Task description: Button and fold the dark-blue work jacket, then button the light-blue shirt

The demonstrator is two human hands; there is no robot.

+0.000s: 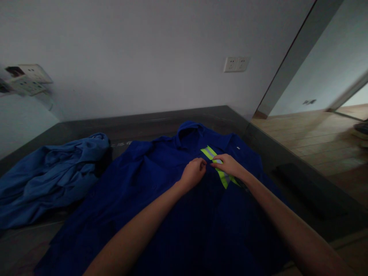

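Observation:
A dark blue work jacket (149, 180) lies spread flat on a dark table (161, 119), collar toward the wall. A yellow and grey reflective stripe (220, 170) shows inside its open front. My left hand (194, 172) is closed, pinching the jacket's front edge near the chest. My right hand (228, 165) touches it fingertip to fingertip and pinches the opposite front edge, just over the stripe. Both hands meet at the jacket's middle seam. What sits between the fingertips is too small to make out.
A second, lighter blue garment (48, 172) lies crumpled at the table's left. A black flat object (304, 184) rests along the table's right edge. A wall socket (236, 64) is on the grey wall behind. Wooden floor (316, 134) extends to the right.

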